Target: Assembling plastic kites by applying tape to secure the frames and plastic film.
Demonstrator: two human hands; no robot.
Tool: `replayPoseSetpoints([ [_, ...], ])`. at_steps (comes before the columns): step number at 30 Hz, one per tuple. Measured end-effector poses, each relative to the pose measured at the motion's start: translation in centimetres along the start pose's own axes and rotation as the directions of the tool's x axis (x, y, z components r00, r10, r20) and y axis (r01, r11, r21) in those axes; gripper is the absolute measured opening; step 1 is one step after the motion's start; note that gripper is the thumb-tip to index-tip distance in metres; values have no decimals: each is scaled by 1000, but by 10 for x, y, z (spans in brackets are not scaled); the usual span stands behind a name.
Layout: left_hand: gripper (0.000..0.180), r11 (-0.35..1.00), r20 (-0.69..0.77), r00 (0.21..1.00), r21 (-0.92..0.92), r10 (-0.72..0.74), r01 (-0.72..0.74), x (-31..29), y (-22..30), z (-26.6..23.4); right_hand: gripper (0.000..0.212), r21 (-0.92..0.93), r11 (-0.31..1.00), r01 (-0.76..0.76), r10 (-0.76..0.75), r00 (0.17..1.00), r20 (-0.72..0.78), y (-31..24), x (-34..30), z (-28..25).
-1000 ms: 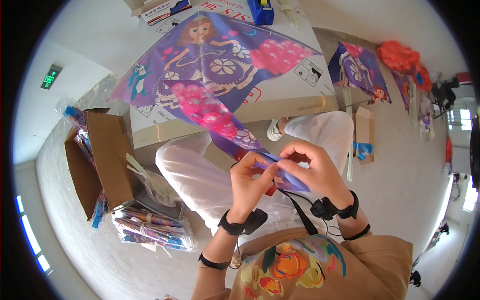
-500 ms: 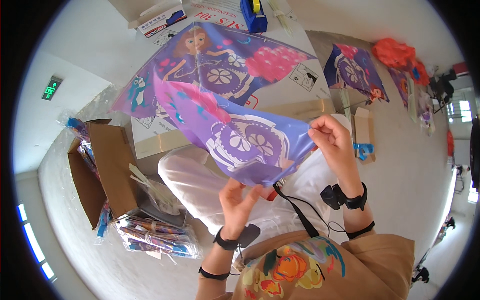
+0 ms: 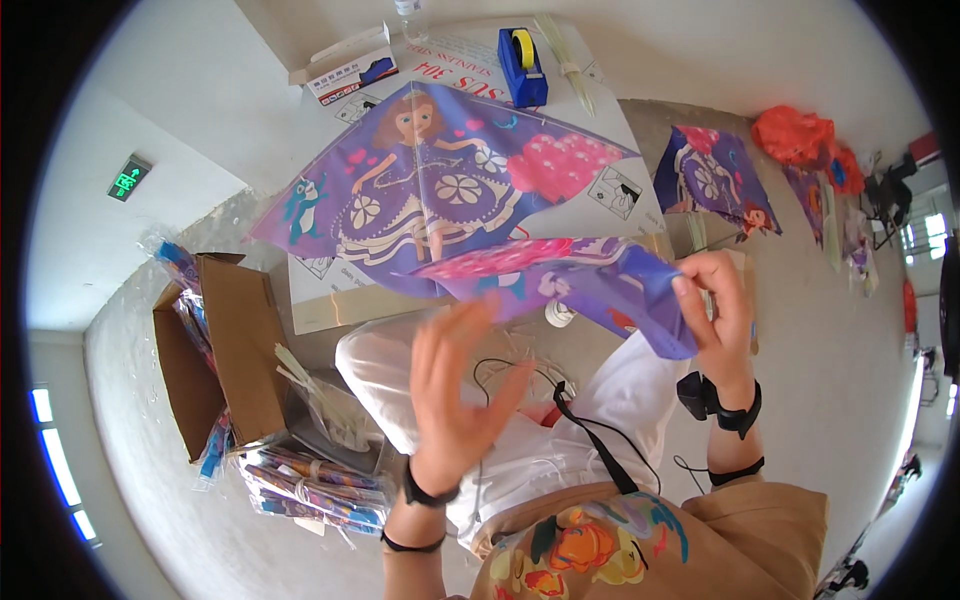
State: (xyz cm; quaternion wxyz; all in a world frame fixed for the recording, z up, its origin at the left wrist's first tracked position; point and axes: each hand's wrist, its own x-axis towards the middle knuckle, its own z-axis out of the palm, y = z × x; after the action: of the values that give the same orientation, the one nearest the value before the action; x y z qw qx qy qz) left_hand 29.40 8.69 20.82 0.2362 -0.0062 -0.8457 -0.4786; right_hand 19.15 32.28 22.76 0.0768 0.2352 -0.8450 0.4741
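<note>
A purple kite sail [image 3: 640, 300], printed with a doll-like figure and pink flowers, hangs bent and partly folded above my lap. My right hand [image 3: 718, 305] pinches its right end between thumb and fingers. Just below the sail's left part is my left hand [image 3: 450, 390], slightly blurred, its fingers spread and nothing held in them. Beyond, a second kite sail [image 3: 460, 185] with the same print lies spread flat on a white printed cardboard sheet [image 3: 330, 310]. The held sail covers the lower edge of that one.
A blue tape dispenser [image 3: 523, 75], thin pale sticks [image 3: 566, 70] and a small box [image 3: 350, 72] lie at the sheet's far side. To the left stand an open brown carton [image 3: 245, 345] and plastic-wrapped bundles [image 3: 320, 490]. Another kite [image 3: 710, 180] and a red bag [image 3: 795, 135] are at right.
My left hand has let go of the sail and opened. The sail has folded over and swung up, while my right hand has moved slightly right and down with its end.
</note>
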Motion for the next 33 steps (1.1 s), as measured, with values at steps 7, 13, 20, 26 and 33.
replayPoseSetpoints([
  [7,61,979,317,934,69,163,-194,43,-38,22,10,-32,928,372,-340,876,342,-40,13,-19],
  [13,33,971,326,934,137,143,-197,34,-75,23,12,-91,888,451,-402,856,325,-51,26,-53],
  [20,14,957,375,924,234,73,-170,34,-46,-30,12,-589,597,545,-316,834,452,-13,85,-71],
  [26,11,996,556,827,59,-86,64,64,11,-64,3,-750,539,385,-341,913,224,26,191,-32],
  [33,20,775,545,798,-377,-256,507,42,-22,-36,11,-609,588,532,-531,822,205,-10,278,147],
])
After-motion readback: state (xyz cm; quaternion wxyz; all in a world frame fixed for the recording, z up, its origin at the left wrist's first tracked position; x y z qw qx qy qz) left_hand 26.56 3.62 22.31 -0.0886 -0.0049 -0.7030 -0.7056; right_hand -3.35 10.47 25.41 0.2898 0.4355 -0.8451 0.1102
